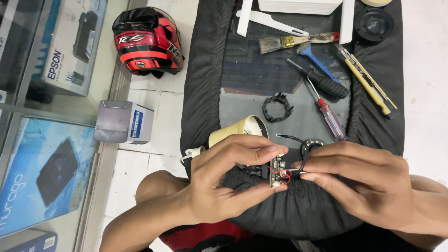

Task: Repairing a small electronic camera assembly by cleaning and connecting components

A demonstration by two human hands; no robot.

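Above the dark cloth (298, 219) on the person's lap, the left hand (224, 182) pinches a small circuit board (277, 171) edgewise while the right hand (361, 182) pinches its thin red and black wires (294, 170), which a hard tug would likely tear from their solder joints.

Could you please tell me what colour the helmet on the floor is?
The helmet is red and black with white markings, seen best in the head view.
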